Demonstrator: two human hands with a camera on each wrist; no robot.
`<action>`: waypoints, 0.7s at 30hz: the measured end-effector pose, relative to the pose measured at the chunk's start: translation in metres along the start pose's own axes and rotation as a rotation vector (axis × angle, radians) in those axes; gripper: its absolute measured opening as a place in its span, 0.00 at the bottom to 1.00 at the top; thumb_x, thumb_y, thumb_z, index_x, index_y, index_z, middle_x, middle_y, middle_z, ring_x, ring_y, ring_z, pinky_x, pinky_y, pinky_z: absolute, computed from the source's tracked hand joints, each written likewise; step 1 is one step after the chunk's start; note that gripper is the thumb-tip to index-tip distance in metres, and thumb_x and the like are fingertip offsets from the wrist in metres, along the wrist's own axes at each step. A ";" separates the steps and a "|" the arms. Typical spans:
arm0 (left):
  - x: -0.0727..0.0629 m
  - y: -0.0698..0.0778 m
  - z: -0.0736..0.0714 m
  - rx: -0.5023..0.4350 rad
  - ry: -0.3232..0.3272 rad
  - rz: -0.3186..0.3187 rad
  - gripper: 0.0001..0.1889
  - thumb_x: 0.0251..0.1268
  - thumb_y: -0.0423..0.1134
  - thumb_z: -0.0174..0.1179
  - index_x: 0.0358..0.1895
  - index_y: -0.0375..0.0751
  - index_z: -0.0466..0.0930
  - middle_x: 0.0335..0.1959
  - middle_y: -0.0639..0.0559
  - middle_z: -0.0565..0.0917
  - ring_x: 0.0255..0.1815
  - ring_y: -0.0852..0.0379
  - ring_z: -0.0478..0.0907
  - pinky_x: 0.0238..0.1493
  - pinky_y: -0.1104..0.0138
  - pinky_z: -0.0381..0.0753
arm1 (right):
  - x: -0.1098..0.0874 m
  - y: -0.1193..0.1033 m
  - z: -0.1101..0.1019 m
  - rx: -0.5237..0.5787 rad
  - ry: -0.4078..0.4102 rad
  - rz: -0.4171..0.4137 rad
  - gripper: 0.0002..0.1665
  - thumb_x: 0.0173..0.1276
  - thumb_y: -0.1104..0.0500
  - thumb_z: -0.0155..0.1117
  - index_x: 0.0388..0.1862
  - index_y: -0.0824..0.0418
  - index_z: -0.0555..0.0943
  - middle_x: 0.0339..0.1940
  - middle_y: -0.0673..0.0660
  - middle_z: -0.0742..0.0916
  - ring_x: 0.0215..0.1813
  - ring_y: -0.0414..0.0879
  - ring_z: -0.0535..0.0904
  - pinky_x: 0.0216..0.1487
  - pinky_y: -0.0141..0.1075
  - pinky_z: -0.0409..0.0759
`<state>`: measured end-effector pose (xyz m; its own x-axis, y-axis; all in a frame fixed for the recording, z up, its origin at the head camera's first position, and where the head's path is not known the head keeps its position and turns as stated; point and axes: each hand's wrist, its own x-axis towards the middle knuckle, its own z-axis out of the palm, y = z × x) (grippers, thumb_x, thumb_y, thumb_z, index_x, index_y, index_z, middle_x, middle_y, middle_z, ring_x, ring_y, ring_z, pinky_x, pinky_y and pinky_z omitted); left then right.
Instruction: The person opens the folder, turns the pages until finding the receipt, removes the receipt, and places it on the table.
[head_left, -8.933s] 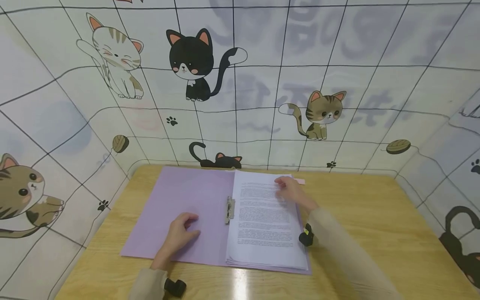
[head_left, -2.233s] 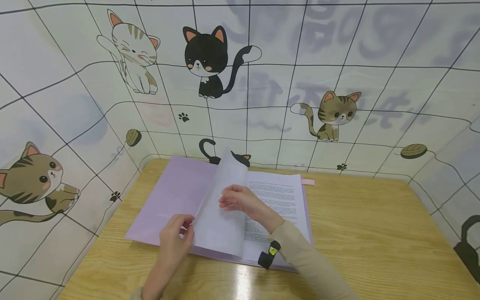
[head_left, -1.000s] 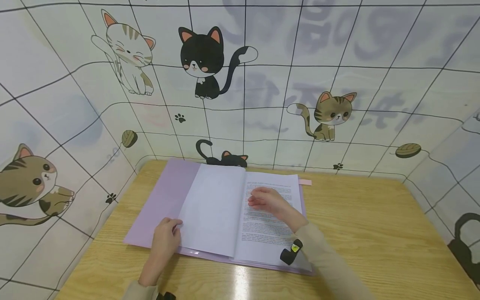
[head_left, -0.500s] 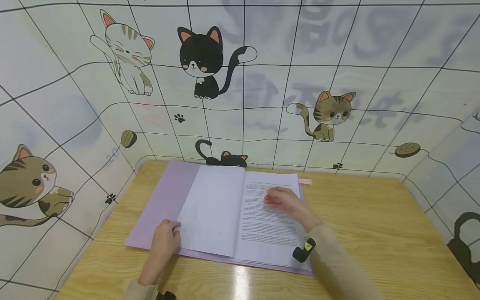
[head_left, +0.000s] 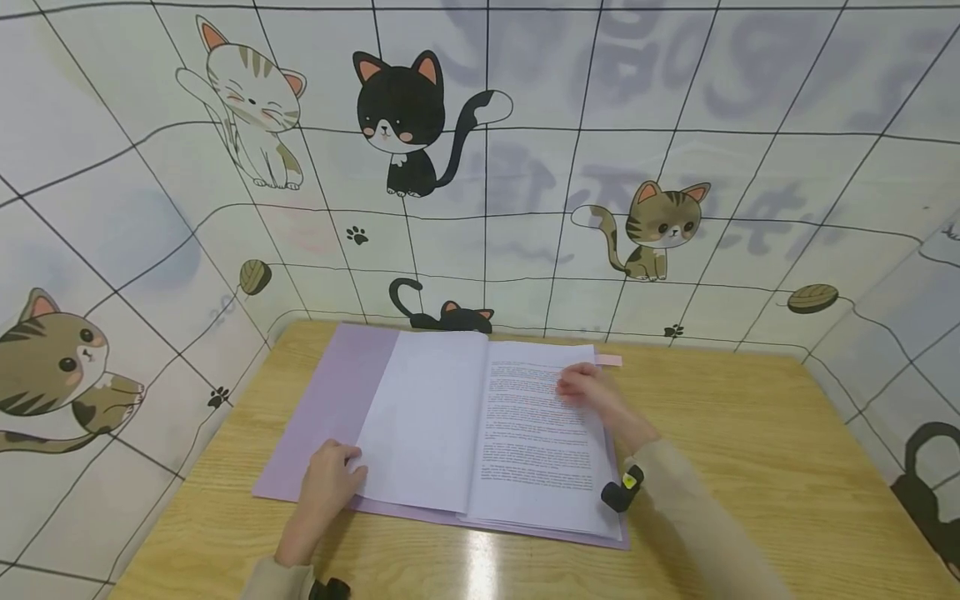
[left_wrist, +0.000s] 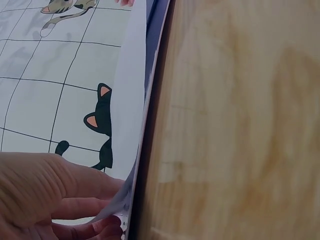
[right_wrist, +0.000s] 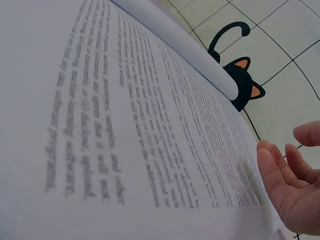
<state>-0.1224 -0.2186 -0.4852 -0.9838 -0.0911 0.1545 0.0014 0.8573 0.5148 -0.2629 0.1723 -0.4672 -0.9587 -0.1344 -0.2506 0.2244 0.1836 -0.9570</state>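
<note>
A purple folder (head_left: 330,400) lies open on the table with a stack of paper inside. A turned page (head_left: 423,417) spreads over its left side, blank face up. On the right lies a printed page (head_left: 532,450). My left hand (head_left: 328,477) is at the left edge of the turned page. In the left wrist view, that page's curled edge (left_wrist: 122,202) passes between the left fingers (left_wrist: 82,207). Above the upper right of the printed page is my right hand (head_left: 592,393), its fingers (right_wrist: 274,175) loosely bent, with nothing between them and the thumb.
The folder rests on a wooden table (head_left: 720,450). A pink tab (head_left: 609,360) sticks out at the stack's upper right. Behind stands a white wall (head_left: 525,175) with a grid and cartoon cats, and it also closes off both sides.
The lifted page has come down onto the folder's left side, with the left hand at its edge. My right hand has moved right, across the printed page toward its upper right edge.
</note>
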 end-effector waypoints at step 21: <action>0.004 -0.010 0.006 -0.114 -0.045 0.041 0.13 0.45 0.23 0.62 0.39 0.22 0.80 0.31 0.42 0.76 0.30 0.52 0.71 0.33 0.60 0.76 | 0.040 0.004 -0.019 0.024 0.440 0.003 0.22 0.67 0.63 0.53 0.60 0.68 0.70 0.57 0.62 0.75 0.51 0.48 0.71 0.51 0.35 0.72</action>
<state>-0.1270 -0.2245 -0.4948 -0.9895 -0.0321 0.1409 0.0599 0.7962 0.6021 -0.3040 0.1862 -0.4779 -0.9401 0.2943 -0.1721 0.2260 0.1600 -0.9609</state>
